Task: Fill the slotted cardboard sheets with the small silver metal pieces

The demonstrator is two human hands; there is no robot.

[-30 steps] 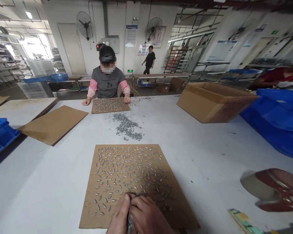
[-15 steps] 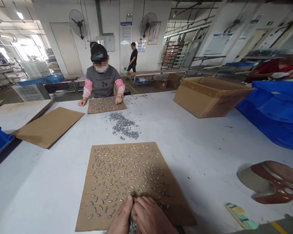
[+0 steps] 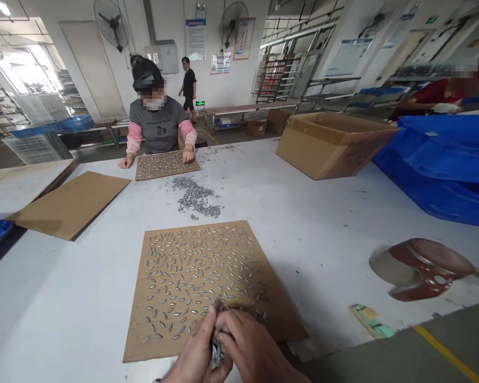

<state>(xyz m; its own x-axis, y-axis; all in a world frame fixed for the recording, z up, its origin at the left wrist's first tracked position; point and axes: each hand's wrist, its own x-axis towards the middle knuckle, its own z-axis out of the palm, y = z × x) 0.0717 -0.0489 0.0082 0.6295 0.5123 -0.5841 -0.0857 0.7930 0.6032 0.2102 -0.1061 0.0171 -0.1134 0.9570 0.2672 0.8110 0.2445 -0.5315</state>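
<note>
My left hand (image 3: pixel 195 350) is curled around a handful of small silver metal pieces (image 3: pixel 216 353), spindle-shaped and pointed at the ends. My right hand (image 3: pixel 250 341) meets it over the near edge of a cardboard sheet (image 3: pixel 134 348), its thumb and fingers pinched together by the left thumb. What sits in that pinch is too small and covered to make out. Many of the same metal pieces (image 3: pixel 199 266) lie spread out singly across the sheet. Beyond the sheet is a loose pile of metal pieces (image 3: pixel 199 198) on the white table (image 3: pixel 295 213).
Across the table a co-worker (image 3: pixel 159 125) bends over another cardboard sheet (image 3: pixel 163 173) covered in pieces. A bare cardboard sheet (image 3: pixel 77 202) lies left. To the right are a cardboard box (image 3: pixel 323 154), blue bins (image 3: pixel 443 165) and a red-brown stool-like object (image 3: pixel 427 268).
The view has shifted slightly. My right hand's fingers have turned and drawn back, showing more of the pieces in my left hand. A person in the background has walked left.
</note>
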